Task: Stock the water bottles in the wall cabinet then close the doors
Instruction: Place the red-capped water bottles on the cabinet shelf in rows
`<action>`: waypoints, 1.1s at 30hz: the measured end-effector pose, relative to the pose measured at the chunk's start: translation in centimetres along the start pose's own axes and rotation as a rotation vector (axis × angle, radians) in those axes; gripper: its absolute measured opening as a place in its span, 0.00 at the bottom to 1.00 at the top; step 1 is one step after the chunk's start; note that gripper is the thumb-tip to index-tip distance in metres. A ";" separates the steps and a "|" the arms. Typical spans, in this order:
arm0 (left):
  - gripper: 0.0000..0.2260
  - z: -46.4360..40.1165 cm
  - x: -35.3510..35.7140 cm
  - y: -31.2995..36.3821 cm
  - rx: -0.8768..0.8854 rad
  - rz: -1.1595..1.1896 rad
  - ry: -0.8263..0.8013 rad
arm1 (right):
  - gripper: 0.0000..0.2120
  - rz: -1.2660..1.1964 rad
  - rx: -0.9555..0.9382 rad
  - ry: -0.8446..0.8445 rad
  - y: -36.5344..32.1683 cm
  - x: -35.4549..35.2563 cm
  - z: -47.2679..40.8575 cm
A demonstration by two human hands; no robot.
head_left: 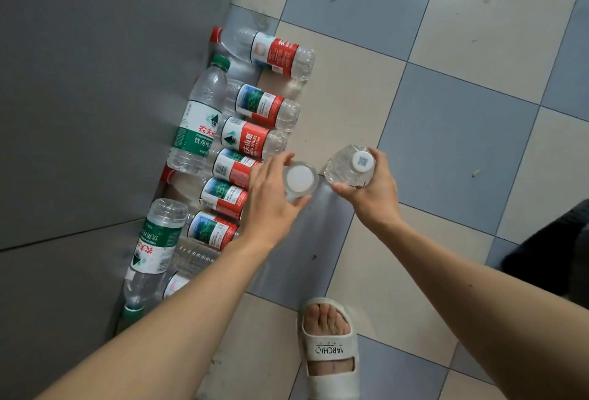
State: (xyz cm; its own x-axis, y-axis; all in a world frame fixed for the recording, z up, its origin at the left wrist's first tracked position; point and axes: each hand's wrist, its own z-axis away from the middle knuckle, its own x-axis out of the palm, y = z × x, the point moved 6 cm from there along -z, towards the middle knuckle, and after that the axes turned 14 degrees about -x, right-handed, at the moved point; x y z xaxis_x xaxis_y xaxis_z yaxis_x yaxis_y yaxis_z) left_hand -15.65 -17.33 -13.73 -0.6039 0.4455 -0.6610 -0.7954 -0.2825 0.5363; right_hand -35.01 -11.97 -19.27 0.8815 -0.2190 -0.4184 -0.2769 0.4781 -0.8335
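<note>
Checkered floor tiles (446,113) in blue-grey and beige spread out below you, bounded on the left by a grey wall panel (79,97).

Your left hand (271,199) curls its fingers and thumb round a clear bottle (300,180) seen end-on, its white round face toward you. Your right hand (373,189) grips a second clear bottle (350,165), tilted, with a white cap bearing a small printed code pointing up. The two bottles sit just beside each other, nearly touching, over the seam between a beige and a blue tile.

Outward from your left hand, a row of red-labelled water bottles (251,141) lies on its side, caps toward the wall, bases toward the open floor; your left wrist and forearm cross over the nearer ones. One more red-labelled bottle (274,54) lies at the far end of the row. Two green-labelled bottles rest on top along the wall edge: the far one (197,122) with its green cap pointing away, the near one (153,250) with its cap toward you.

To the right of the row the tiles lie open across to the frame edge. Your foot in a white slipper (328,352) stands near the bottom, and a dark shape (557,246) sits at the right edge; you cannot tell what it is.
</note>
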 end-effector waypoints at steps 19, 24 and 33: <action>0.26 1.4 -0.7 -0.9 -0.175 0.387 -0.049 | 0.32 -0.094 -0.047 -0.164 -3.0 -0.2 1.6; 0.24 5.7 -9.5 1.8 -0.178 0.396 -0.004 | 0.37 -0.097 -0.084 -0.194 -12.1 -1.2 4.8; 0.25 14.4 -28.6 13.9 -0.133 0.487 0.008 | 0.34 -0.172 -0.273 -0.239 -35.8 -7.8 9.3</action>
State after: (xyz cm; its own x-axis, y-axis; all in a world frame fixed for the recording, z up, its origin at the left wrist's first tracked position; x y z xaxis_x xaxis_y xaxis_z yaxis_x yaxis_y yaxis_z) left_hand -8.69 -21.72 20.16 -0.9067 0.2284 -0.3546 -0.4202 -0.5618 0.7126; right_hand -28.37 -19.45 17.17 0.9791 -0.0564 -0.1954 -0.1806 0.2008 -0.9628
